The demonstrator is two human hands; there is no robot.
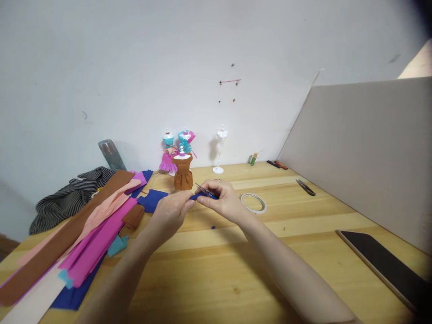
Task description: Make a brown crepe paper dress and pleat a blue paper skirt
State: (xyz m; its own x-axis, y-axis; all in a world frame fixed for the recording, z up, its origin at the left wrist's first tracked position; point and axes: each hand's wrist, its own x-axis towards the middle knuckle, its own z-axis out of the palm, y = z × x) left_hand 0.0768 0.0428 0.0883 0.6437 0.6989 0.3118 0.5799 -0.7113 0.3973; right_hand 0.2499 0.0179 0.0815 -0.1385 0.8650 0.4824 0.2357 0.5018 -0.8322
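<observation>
My left hand (172, 211) is closed, its thumb and fingers pinching one end of a narrow folded strip of blue crepe paper (195, 197). My right hand (224, 200) is closed around small scissors (208, 193), whose pointed metal tip angles up and to the left above the strip. The right fingertips also touch the strip's other end. Fingers hide much of the scissors' handles. Just behind the hands stands a mini dress form in a brown paper dress (183, 173). A blue paper piece (153, 200) lies beside my left hand, and a tiny blue scrap (213, 227) below the hands.
Crepe paper strips (97, 211) and a striped cloth (72, 198) cover the left, near a bottle (111, 154). More dress forms (168, 150) stand by the wall, including a bare white one (220, 148). Rightward lie a tape roll (254, 204), thread snips (306, 187) and a phone (381, 265).
</observation>
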